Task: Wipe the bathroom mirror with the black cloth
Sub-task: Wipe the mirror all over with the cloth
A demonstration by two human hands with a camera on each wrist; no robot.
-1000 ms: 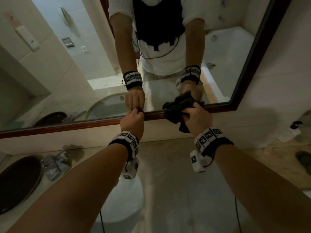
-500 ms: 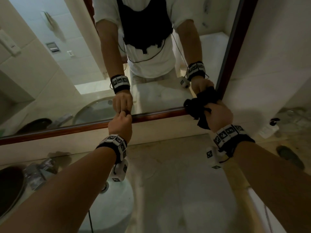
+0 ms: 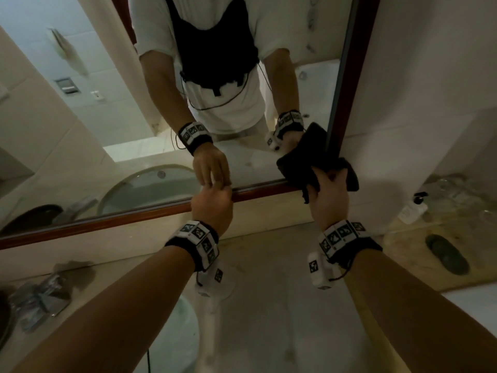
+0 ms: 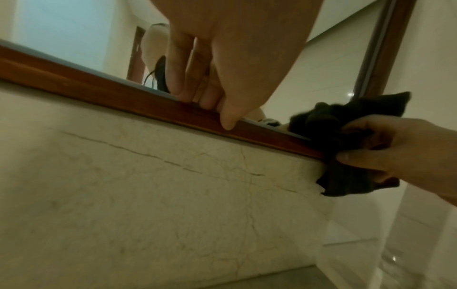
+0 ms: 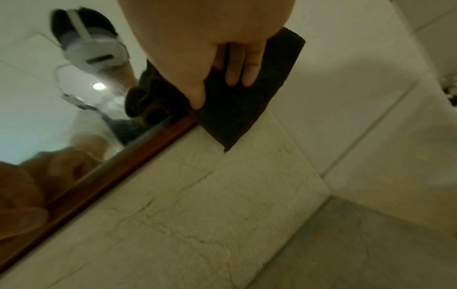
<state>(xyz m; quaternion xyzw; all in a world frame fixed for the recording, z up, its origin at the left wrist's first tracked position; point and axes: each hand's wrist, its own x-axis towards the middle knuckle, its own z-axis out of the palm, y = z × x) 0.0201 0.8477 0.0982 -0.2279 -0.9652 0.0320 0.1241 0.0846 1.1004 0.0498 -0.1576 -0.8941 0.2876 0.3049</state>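
The bathroom mirror (image 3: 129,117) has a red-brown wooden frame (image 3: 129,215). A crumpled black cloth (image 3: 309,162) lies against the mirror's lower right corner, covering glass and frame. My right hand (image 3: 329,193) grips it, thumb and fingers curled into the fabric; the right wrist view shows the cloth (image 5: 237,113) hanging over the frame's corner onto the marble wall. My left hand (image 3: 215,196) rests on the bottom frame rail left of the cloth. In the left wrist view its fingertips (image 4: 195,95) touch the frame (image 4: 99,90) and hold nothing, with the cloth (image 4: 346,125) to their right.
A marble counter (image 3: 269,305) runs under the mirror with a white basin (image 3: 177,345) below my left arm. Shiny packets (image 3: 40,294) lie at the left. A pump bottle (image 3: 411,211) and a dark oval dish (image 3: 446,254) sit at the right. White tiled wall (image 3: 430,76) borders the mirror's right side.
My right hand has slid the cloth rightward along the bottom of the mirror into its lower right corner. The left hand has stayed on the bottom frame rail.
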